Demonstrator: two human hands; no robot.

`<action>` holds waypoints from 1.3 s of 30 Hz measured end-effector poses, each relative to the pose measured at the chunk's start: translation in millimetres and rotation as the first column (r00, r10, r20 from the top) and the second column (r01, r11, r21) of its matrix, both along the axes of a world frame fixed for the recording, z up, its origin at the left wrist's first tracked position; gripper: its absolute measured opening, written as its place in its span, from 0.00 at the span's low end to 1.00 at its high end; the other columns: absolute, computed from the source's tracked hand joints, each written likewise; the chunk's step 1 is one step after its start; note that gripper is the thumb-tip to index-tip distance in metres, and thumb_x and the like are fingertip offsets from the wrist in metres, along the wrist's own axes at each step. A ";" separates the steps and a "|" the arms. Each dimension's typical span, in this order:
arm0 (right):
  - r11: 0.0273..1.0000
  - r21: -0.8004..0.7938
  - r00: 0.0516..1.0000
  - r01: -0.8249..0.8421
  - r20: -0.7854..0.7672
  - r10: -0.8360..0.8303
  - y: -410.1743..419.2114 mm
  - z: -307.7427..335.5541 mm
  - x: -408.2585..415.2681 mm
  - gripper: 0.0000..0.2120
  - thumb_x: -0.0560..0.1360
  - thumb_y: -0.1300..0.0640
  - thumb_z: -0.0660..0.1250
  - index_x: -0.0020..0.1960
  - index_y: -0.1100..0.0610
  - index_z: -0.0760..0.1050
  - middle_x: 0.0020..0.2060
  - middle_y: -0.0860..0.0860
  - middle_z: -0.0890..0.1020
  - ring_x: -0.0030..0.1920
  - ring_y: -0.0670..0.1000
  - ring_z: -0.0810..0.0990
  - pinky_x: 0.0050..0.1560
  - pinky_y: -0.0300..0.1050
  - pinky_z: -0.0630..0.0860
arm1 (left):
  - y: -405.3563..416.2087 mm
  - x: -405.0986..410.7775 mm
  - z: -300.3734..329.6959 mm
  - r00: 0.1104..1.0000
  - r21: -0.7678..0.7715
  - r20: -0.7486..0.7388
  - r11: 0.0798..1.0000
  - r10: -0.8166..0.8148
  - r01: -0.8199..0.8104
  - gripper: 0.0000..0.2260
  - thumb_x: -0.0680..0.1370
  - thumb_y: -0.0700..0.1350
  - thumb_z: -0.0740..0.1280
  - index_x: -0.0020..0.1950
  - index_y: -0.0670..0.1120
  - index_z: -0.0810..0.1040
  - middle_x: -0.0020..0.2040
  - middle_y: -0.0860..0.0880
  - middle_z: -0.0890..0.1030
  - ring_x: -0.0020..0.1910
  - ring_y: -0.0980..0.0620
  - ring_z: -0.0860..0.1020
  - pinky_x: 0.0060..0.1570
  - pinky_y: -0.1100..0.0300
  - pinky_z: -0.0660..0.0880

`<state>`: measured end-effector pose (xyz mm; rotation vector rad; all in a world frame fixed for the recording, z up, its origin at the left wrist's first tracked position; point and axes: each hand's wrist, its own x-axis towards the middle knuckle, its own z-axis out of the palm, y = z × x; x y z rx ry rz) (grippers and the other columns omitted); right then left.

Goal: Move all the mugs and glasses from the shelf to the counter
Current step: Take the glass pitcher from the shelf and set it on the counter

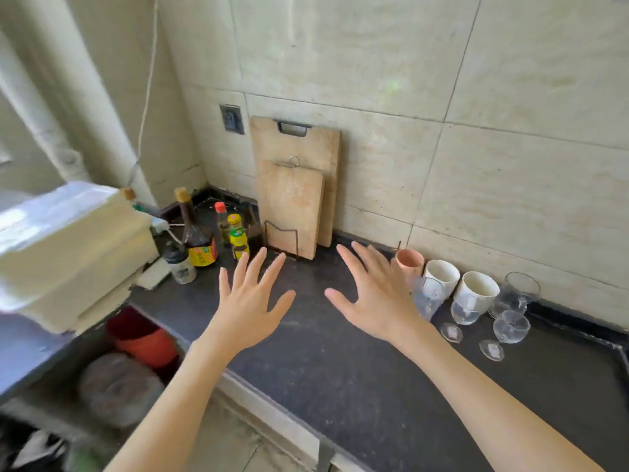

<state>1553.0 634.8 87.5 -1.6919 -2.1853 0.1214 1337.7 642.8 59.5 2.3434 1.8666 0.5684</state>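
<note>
Both hands spread flat and empty, left hand [250,303] and right hand [376,301], over the worktop [340,386]; mugs [474,291] and glasses [510,327] already lined up there, job looks nearly finished.

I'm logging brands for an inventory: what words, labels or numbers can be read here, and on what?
Nothing reads legibly.
Dark sauce bottle: red and yellow label, print blurred.
Yellow-capped bottle: yellow label, too blurred.
Red-capped bottle: no readable text.
Small jar: marks too small.
Mugs and glasses: no print visible.
</note>
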 end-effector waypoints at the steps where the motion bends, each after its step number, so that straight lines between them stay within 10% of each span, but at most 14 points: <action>1: 0.999 -0.021 0.999 -0.049 -0.002 0.049 -6.0 1.5 -16.9 0.33 0.74 0.37 0.55 0.74 0.46 0.49 0.76 0.50 0.54 0.75 0.53 0.49 0.73 0.61 0.48 | -17.4 -16.6 1.0 0.999 -0.016 -0.013 0.999 0.046 -0.046 0.29 0.77 0.61 0.51 0.75 0.59 0.44 0.78 0.51 0.45 0.76 0.47 0.41 0.71 0.40 0.39; 18: 0.642 0.050 0.644 -0.765 0.065 0.763 -200.7 29.6 -430.0 0.34 0.73 0.36 0.55 0.74 0.46 0.48 0.75 0.50 0.56 0.74 0.52 0.53 0.72 0.62 0.51 | -372.8 -359.6 32.0 0.662 0.008 0.021 0.662 0.750 -0.750 0.28 0.78 0.60 0.51 0.75 0.58 0.44 0.78 0.51 0.44 0.76 0.50 0.39 0.71 0.43 0.38; 39: 0.218 0.066 0.219 -0.974 0.006 0.976 -430.6 32.6 -904.4 0.35 0.73 0.37 0.57 0.74 0.46 0.48 0.75 0.52 0.57 0.75 0.55 0.53 0.72 0.61 0.51 | -661.6 -729.5 20.6 0.199 -0.027 -0.012 0.198 0.980 -0.980 0.27 0.77 0.62 0.49 0.71 0.64 0.39 0.77 0.55 0.42 0.75 0.51 0.37 0.70 0.46 0.35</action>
